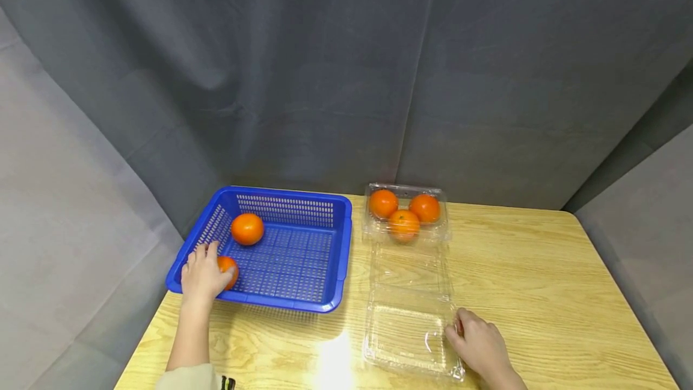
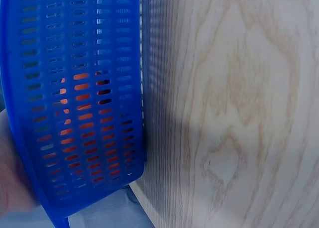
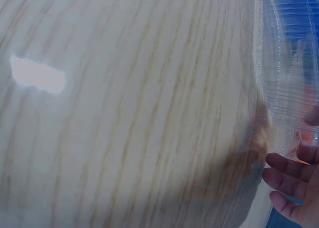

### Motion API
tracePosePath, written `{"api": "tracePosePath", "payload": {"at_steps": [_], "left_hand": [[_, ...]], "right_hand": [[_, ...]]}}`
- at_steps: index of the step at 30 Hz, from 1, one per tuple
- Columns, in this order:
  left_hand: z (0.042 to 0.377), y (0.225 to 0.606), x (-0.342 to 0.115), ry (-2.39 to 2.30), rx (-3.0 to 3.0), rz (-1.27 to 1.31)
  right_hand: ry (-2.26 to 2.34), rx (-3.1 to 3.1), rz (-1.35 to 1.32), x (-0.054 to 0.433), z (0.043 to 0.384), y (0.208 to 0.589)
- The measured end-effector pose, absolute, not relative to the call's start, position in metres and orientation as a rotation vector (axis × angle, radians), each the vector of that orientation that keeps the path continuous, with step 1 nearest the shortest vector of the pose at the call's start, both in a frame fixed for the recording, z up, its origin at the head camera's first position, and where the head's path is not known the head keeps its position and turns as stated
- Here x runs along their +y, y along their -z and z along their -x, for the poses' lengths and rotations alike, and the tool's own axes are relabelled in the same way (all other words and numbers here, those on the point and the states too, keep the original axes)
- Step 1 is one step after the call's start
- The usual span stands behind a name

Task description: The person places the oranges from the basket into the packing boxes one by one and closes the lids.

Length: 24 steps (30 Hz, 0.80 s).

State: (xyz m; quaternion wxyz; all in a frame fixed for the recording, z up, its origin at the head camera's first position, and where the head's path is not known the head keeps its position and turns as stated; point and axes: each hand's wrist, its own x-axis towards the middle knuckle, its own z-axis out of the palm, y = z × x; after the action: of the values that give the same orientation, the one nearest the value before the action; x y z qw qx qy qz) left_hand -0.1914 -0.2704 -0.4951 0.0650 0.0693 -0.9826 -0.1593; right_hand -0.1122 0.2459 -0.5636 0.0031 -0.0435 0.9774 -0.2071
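Observation:
My left hand [image 1: 203, 274] reaches over the near left corner of a blue plastic basket [image 1: 346, 245] and grips an orange [image 1: 228, 271], with the thumb across its near side. A second orange [image 1: 247, 229] lies farther back in the basket. In the left wrist view, orange fruit shows through the slots of the basket wall [image 2: 75, 29]. My right hand [image 1: 479, 342] pinches the right edge of the open lid of a clear plastic clamshell box [image 1: 408, 333]. In the right wrist view, several fingers [image 3: 289, 168] are loosely bent beside the plastic. Three oranges [image 1: 404, 225] sit in the box's far half.
Both containers stand on a light wooden table [image 1: 541, 281], the basket on the left and the box to its right. Grey cloth [image 1: 325, 77] hangs behind the table's back edge, with paler cloth at both sides. A bright reflection shows on the tabletop between basket and lid.

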Motion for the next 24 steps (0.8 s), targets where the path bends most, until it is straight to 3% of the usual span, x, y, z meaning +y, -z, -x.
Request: {"api": "tracePosePath", "payload": {"at_steps": [24], "left_hand": [[0.207,0.495,-0.273,0.446,-3.319,-0.267]], "right_hand": [[0.646,2.988,0.058,0.246,0.114,0.562]]}}
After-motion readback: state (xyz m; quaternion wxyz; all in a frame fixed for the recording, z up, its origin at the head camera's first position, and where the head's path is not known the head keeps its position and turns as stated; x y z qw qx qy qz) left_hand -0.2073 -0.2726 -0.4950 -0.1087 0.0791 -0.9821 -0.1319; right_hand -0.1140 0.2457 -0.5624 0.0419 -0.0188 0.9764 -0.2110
